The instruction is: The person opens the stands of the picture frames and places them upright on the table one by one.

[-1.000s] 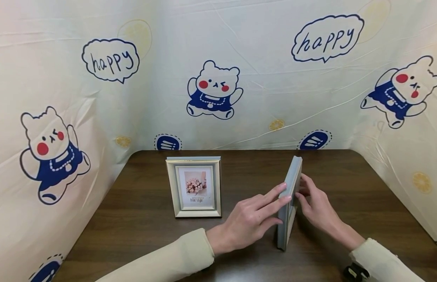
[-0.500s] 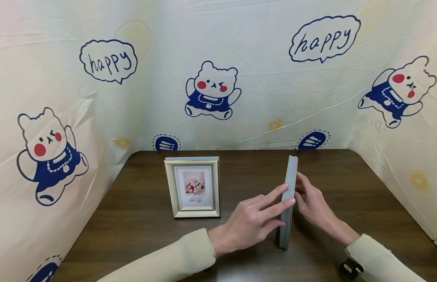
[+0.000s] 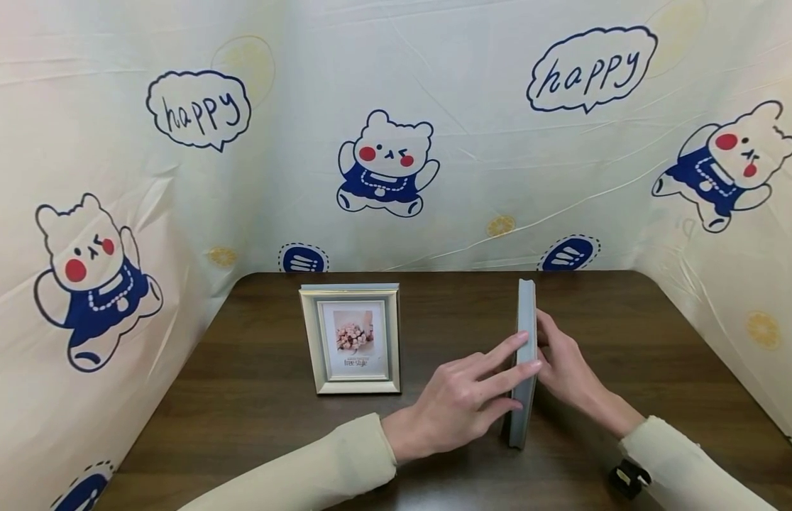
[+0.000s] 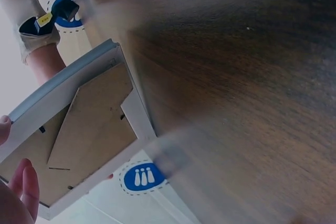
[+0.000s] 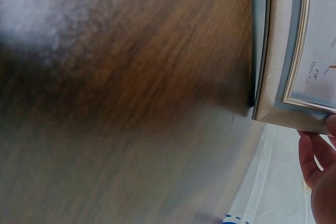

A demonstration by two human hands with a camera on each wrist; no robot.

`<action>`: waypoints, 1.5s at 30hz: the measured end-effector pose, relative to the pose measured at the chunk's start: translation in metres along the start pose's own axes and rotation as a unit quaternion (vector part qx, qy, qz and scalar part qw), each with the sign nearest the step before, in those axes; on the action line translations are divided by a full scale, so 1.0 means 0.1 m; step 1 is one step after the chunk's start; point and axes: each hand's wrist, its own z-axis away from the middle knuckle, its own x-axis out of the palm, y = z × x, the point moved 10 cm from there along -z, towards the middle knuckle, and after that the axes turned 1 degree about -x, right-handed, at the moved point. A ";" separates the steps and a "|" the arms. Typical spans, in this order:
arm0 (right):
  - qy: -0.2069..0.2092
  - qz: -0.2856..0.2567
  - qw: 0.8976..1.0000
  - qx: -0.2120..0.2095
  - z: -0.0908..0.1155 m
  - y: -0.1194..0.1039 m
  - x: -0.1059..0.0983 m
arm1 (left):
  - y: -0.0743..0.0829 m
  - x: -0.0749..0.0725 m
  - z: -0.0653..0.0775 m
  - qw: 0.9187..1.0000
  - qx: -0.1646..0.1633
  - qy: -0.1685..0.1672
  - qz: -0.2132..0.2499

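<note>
A picture frame (image 3: 525, 362) stands upright, edge-on to me in the head view. Its tan backing with a stand flap (image 4: 94, 108) faces the left wrist camera, and its pale moulding with a grey-blue inner border (image 5: 278, 82) shows in the right wrist view. My left hand (image 3: 456, 401) reaches over from the left, its nearly straight, spread fingers touching the frame's near edge. On the other side my right hand (image 3: 571, 362) pinches the far edge, thumb on the front and fingers behind; some of its fingers are hidden by the frame in the head view.
A second silver-gold picture frame (image 3: 358, 387) with a flower print stands at the left on the dark wooden table (image 3: 255, 426). A patterned curtain (image 3: 485, 163) encloses the table's back and sides. A small black device (image 3: 629, 479) hangs at the right cuff.
The held frame has turned from a slant to nearly edge-on, its top swinging left. My right hand has shifted slightly left with it, while the left hand has edged slightly right.
</note>
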 end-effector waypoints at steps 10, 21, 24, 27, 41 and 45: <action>0.004 0.036 0.999 0.004 -0.03 0.04 0.00 | -0.02 0.05 -0.02 1.000 -0.015 -0.016 0.015; 0.000 0.035 0.999 -0.003 -0.05 0.00 0.00 | 0.00 0.07 -0.04 0.999 -0.020 -0.027 0.018; -0.003 0.028 1.000 -0.003 -0.05 -0.01 -0.01 | 0.01 0.08 -0.05 0.999 -0.018 -0.031 0.014; -0.009 0.019 1.000 0.002 -0.06 0.00 0.00 | 0.02 0.08 -0.06 0.999 -0.016 -0.034 0.008; -0.018 0.000 1.000 -0.007 -0.08 0.06 -0.01 | 0.01 0.14 -0.10 0.999 -0.020 -0.051 -0.002; -0.025 0.004 1.000 -0.007 -0.10 0.08 -0.01 | 0.02 0.14 -0.12 0.998 -0.015 -0.052 -0.017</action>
